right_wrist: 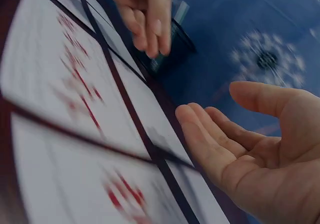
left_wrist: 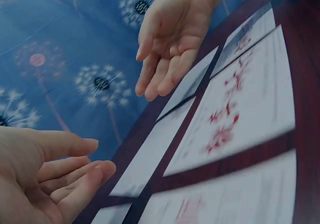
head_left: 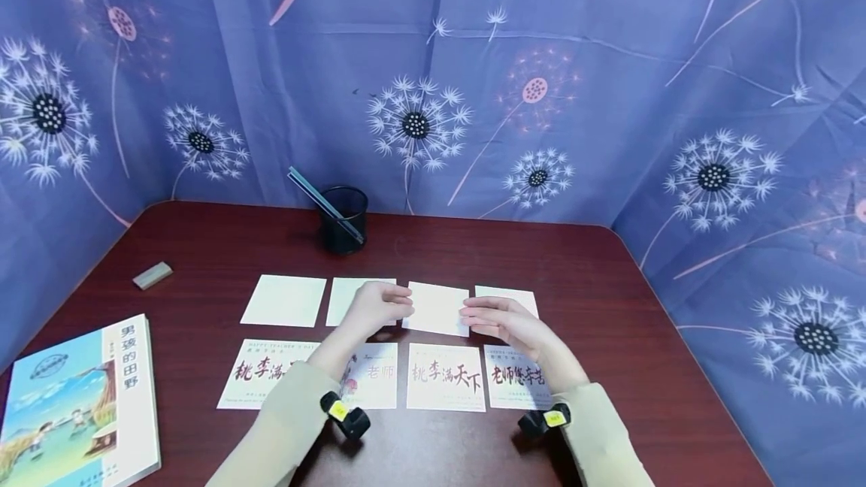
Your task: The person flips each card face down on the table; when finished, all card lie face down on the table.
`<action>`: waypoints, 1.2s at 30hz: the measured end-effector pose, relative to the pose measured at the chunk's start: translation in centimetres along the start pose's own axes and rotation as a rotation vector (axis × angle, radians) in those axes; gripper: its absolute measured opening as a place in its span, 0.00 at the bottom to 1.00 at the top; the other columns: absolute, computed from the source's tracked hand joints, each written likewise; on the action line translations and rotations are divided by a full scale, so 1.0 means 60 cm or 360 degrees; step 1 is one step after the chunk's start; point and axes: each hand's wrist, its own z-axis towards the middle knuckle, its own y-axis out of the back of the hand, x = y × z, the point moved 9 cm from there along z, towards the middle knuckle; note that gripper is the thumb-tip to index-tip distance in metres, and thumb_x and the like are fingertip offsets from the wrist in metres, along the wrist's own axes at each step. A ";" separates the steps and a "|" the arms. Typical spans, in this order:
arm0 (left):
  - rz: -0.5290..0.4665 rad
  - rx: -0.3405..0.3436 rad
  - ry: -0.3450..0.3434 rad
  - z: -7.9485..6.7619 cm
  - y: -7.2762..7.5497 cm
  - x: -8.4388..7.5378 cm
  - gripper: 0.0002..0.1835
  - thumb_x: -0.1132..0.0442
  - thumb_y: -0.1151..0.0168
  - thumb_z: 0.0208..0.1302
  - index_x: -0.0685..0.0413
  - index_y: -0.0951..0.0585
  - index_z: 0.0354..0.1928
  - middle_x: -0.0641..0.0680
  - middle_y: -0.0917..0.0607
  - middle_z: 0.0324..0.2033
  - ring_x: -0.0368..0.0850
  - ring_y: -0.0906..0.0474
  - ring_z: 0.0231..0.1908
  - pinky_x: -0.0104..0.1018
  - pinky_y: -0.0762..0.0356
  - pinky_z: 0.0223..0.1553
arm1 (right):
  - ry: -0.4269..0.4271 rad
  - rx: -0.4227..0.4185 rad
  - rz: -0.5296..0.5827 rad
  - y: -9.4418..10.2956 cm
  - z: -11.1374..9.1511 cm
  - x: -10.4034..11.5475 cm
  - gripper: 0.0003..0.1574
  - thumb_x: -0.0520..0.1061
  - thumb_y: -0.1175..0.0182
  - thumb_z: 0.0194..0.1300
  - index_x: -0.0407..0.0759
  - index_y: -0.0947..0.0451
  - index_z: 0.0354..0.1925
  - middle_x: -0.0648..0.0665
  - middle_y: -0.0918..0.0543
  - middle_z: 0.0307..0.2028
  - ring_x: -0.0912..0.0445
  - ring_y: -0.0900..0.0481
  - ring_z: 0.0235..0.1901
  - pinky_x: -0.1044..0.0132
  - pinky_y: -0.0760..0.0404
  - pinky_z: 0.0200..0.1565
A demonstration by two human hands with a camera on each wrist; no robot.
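A blank white card (head_left: 438, 309) lies in the back row on the table, between my two hands. My left hand (head_left: 374, 308) is at the card's left edge, partly covering the neighbouring blank card (head_left: 345, 295). On the other side, my right hand (head_left: 506, 324) is at the right edge, in front of another blank card (head_left: 507, 295). The wrist views show loosely bent fingers on the left hand (left_wrist: 65, 179) and the right hand (right_wrist: 250, 149), with nothing gripped. Nearer me lies a card with red Chinese lettering (head_left: 446, 389), among several printed cards partly hidden by my forearms.
At the far left of the back row is one more blank card (head_left: 284, 300). A black mesh pen holder (head_left: 345, 228) with sticks in it stands behind. An eraser-like block (head_left: 152, 275) and a book (head_left: 74, 404) lie to the left. A dandelion-patterned curtain (head_left: 433, 58) surrounds the table.
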 end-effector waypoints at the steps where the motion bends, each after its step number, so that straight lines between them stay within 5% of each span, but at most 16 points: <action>1: 0.0013 0.0005 0.0002 -0.003 0.010 0.004 0.17 0.66 0.33 0.59 0.62 0.17 0.51 0.58 0.11 0.41 0.50 0.14 0.45 0.42 0.17 0.49 | 0.0000 0.0010 0.0010 -0.015 0.007 0.001 0.34 0.41 0.48 0.72 0.19 0.43 0.66 0.34 0.20 0.57 0.60 0.17 0.50 0.66 0.22 0.58; 9: 0.0086 0.0194 -0.0057 -0.030 0.091 0.022 0.22 0.64 0.34 0.60 0.70 0.20 0.54 0.65 0.13 0.44 0.51 0.14 0.44 0.42 0.17 0.48 | 0.0012 0.0208 0.0024 -0.153 0.051 0.006 0.30 0.39 0.49 0.71 0.22 0.39 0.65 0.26 0.26 0.61 0.59 0.17 0.50 0.59 0.25 0.62; 19: -0.0003 0.0144 0.0203 -0.062 0.221 0.071 0.24 0.63 0.41 0.67 0.80 0.26 0.55 0.69 0.14 0.43 0.44 0.13 0.36 0.36 0.15 0.42 | -0.0118 0.0389 0.0085 -0.313 0.089 -0.014 0.27 0.37 0.46 0.69 0.27 0.32 0.63 0.30 0.23 0.60 0.55 0.18 0.53 0.61 0.24 0.61; 26: 0.0034 0.0118 0.0337 -0.099 0.294 0.107 0.28 0.56 0.48 0.73 0.82 0.28 0.56 0.64 0.12 0.39 0.43 0.13 0.35 0.33 0.15 0.39 | -0.0120 0.0305 0.0113 -0.347 0.091 -0.013 0.27 0.36 0.45 0.67 0.25 0.32 0.62 0.29 0.22 0.58 0.52 0.18 0.54 0.62 0.22 0.59; 36: 0.0002 0.0155 0.0490 -0.139 0.351 0.153 0.34 0.47 0.53 0.75 0.79 0.28 0.59 0.56 0.11 0.38 0.42 0.13 0.35 0.31 0.15 0.37 | -0.0083 0.0259 0.0129 -0.356 0.092 -0.001 0.28 0.36 0.46 0.66 0.23 0.32 0.61 0.26 0.25 0.59 0.56 0.19 0.50 0.61 0.22 0.58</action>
